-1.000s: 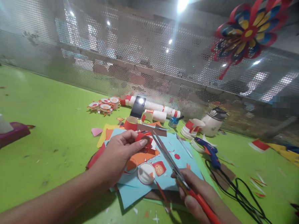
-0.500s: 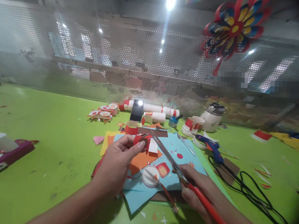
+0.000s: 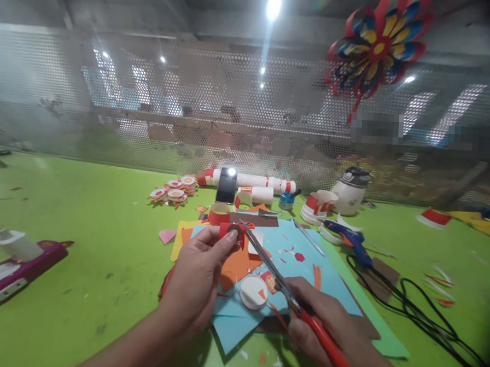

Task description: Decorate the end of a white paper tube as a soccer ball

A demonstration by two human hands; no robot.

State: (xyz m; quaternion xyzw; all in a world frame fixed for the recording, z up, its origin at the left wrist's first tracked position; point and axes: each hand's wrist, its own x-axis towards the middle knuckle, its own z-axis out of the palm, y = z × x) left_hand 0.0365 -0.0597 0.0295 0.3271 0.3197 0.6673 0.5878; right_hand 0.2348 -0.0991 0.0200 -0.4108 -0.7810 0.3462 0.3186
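Note:
My left hand [image 3: 197, 271] pinches a small piece of red paper [image 3: 227, 229] between thumb and fingers, above the stacked sheets. My right hand [image 3: 318, 313] is wrapped around long scissors [image 3: 271, 270] with red handles. Their metal blades point up and left, the tips close beside the red paper. Whether the tips touch it is hard to tell. Beneath the hands lie blue paper [image 3: 334, 287] and orange paper [image 3: 236, 262]. A white round disc [image 3: 253, 292] with an orange scrap rests on the blue paper.
Behind the papers are a phone [image 3: 227, 187], a white paper tube [image 3: 249, 180], a blue jar [image 3: 286, 201] and a white kettle [image 3: 350, 192]. A glue gun [image 3: 351, 241] with a black cable lies right. A purple power strip [image 3: 18, 278] sits left.
The view has shifted slightly, so the table items appear farther right. The scissors have moved a little left relative to the papers, their tips nearer the red paper. Both hands keep their holds.

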